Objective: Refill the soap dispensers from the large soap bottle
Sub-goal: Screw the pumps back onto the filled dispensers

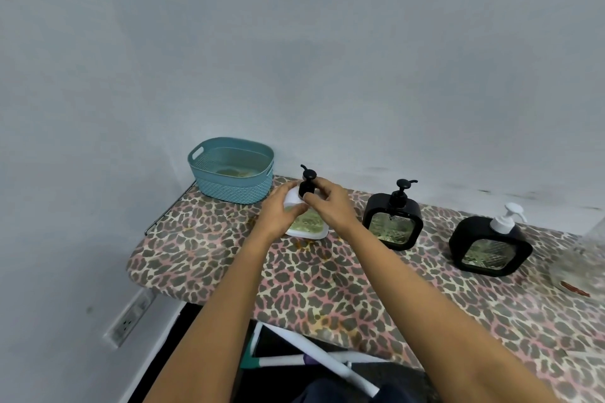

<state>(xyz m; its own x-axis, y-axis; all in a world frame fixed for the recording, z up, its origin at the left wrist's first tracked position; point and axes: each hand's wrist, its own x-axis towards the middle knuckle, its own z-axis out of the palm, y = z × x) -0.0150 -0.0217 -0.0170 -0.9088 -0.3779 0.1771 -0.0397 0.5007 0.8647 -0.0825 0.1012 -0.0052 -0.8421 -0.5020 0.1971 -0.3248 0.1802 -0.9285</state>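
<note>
Now we have both hands on the white dispenser, which stands toward the far left end of the leopard-print board, just in front of the blue basket. Our left hand curls its fingers round the white body. Our right hand pinches the collar of the black pump between thumb and fingertips. We judge this to be a twist of the pump, though we cannot tell whether it is going on or coming off.

The first risk is slip. Greenish soap shows through the window, and yellowish stains mark the cover just beside the base. If the collar is soapy, our pinch may slide and the body may jerk over and spill.

The second risk is the surface. The board looks padded and stands on folding legs, so a hard sideways twist could rock it and everything on it.

The third risk is our right forearm, which passes near the black dispenser. A careless swing could topple it. The dispenser with the white pump stands well apart, further right.

If the pump is going on crooked, it may seat badly and leak.

A clear shape at the right edge may be the large bottle, but it is too blurred to say.
</note>
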